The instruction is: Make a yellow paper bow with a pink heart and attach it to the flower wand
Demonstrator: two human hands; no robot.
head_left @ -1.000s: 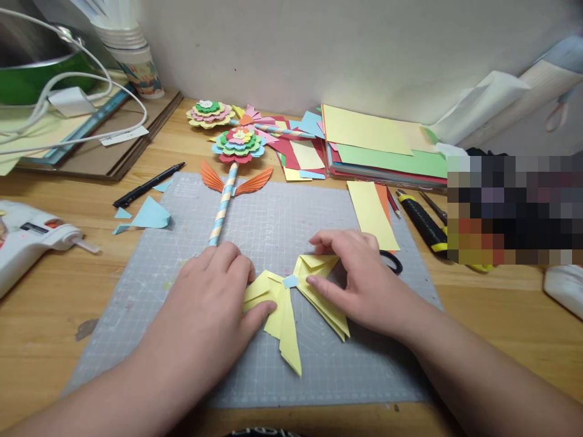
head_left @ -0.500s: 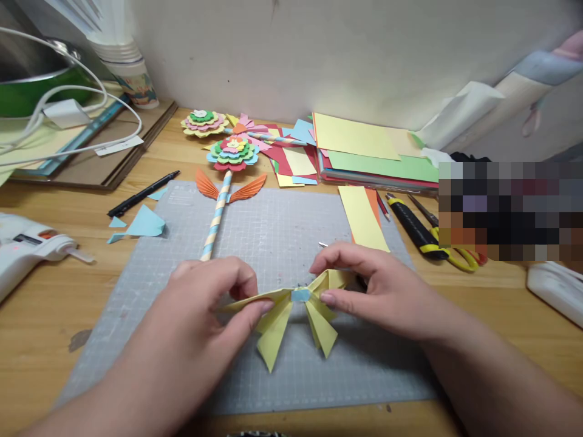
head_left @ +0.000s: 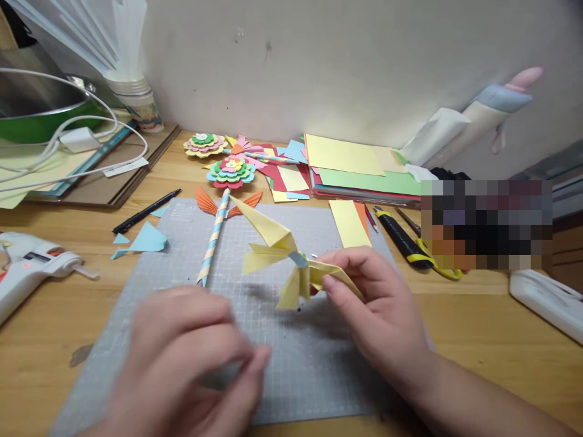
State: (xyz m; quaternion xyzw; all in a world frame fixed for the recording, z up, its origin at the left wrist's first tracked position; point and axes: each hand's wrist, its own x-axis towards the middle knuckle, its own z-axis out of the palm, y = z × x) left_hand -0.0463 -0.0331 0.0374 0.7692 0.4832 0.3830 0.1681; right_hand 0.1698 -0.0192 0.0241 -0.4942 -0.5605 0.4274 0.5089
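Observation:
My right hand (head_left: pixel 378 303) pinches one loop of a yellow paper bow (head_left: pixel 268 230) between thumb and fingers. A light blue paper band (head_left: pixel 299 260) wraps the bow's middle. The bow is tilted above the grey cutting mat (head_left: pixel 291 388), its other loop pointing up and left. My left hand (head_left: pixel 186 358), blurred, hovers over the mat's near left, apart from the bow. Its fingers are curled, with thumb and forefinger close together and nothing visible between them. Beyond it lies a paper flower (head_left: pixel 231 173) with a striped stem (head_left: pixel 214 237) and orange pleated leaves (head_left: pixel 245 203).
A white glue gun (head_left: pixel 40 267) lies at left, near a black pen (head_left: pixel 146 210) and blue paper scraps (head_left: pixel 148 238). A yellow paper strip (head_left: pixel 350 223), a utility knife (head_left: pixel 403 240) and a stack of coloured paper (head_left: pixel 364 185) lie at the right and back.
My left hand has let go of the bow and drawn back toward me. The bow, still in my right hand, has turned, its left loop now pointing up and away.

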